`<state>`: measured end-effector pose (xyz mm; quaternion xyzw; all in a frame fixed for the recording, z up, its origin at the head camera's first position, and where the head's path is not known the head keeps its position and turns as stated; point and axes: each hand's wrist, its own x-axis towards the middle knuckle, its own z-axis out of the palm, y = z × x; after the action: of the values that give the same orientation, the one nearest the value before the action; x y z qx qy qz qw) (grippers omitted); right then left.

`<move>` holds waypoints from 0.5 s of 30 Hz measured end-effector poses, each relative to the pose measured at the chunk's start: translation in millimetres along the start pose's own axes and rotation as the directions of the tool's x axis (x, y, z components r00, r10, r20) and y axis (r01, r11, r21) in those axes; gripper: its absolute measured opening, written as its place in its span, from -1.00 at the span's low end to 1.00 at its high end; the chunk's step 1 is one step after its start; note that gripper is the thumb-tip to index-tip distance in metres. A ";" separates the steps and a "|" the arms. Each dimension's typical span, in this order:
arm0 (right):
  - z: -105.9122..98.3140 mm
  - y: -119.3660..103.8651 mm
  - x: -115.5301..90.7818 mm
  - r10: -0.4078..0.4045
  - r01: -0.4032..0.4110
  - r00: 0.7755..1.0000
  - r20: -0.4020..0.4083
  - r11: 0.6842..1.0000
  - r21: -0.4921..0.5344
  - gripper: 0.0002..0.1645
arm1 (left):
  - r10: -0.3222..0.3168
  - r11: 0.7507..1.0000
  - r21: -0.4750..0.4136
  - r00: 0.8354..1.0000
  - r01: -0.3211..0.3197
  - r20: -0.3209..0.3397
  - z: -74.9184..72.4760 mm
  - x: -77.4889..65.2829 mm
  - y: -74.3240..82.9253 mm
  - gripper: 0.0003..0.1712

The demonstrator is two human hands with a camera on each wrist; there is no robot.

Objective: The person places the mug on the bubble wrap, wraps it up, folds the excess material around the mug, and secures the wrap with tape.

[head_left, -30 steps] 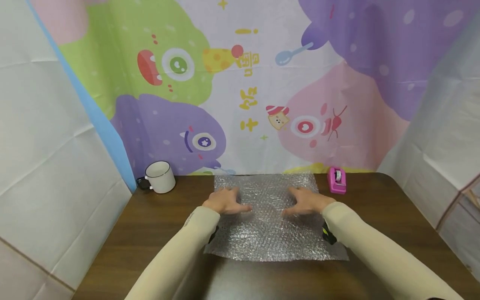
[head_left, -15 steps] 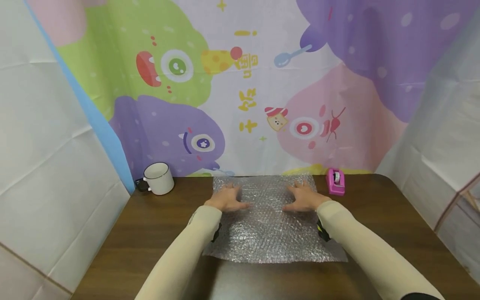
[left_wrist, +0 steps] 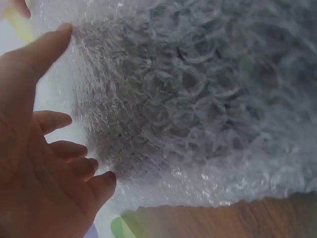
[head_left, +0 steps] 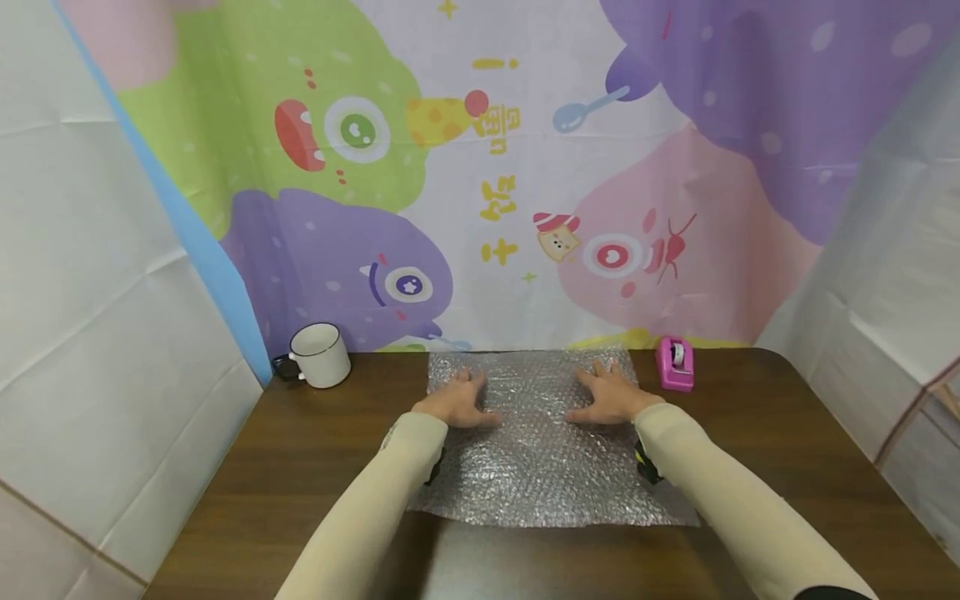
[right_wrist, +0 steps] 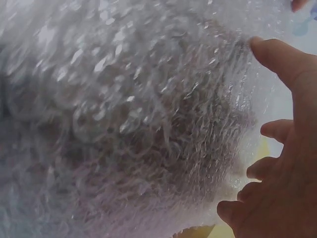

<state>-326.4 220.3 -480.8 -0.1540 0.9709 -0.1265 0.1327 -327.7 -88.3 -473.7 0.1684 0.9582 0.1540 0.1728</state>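
Observation:
A clear sheet of bubble wrap (head_left: 547, 475) lies spread flat on the dark wooden table. My left hand (head_left: 459, 402) rests on its left half, fingers spread and thumb pointing inward. On the right half, my right hand (head_left: 609, 398) lies the same way, thumb toward the other. Bare plastic shows between the two thumbs. In the left wrist view the fingertips of the left hand (left_wrist: 49, 139) touch the bubble wrap (left_wrist: 198, 99). The right wrist view has the right hand (right_wrist: 287, 148) at the edge of the bubble wrap (right_wrist: 133, 114), fingers apart.
A white enamel mug (head_left: 322, 358) with a dark rim stands at the table's back left. A pink tape dispenser (head_left: 676, 367) sits at the back right. Behind the table (head_left: 315, 467) hangs a cartoon-printed cloth (head_left: 517, 300).
Both hands stay on the bubble wrap, with only slight shifts of the hands and forearms. The sheet, mug and tape dispenser keep their places.

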 end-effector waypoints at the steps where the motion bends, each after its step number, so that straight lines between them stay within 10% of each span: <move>1: 0.6 0.4 0.6 0.005 -0.005 1.000 0.008 1.000 0.008 0.19 | -0.006 1.000 0.010 1.000 0.006 0.005 0.2 -0.2 0.1 0.16; 15: 0.1 4.0 2.0 0.027 -0.032 0.997 0.074 0.998 0.056 0.21 | -0.010 0.999 0.039 1.000 0.010 -0.005 0.9 2.7 -1.4 0.10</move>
<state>-329.2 223.3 -482.4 -0.1403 0.9636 -0.1468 0.1741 -330.1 -88.4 -475.7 0.1665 0.9623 0.1345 0.1680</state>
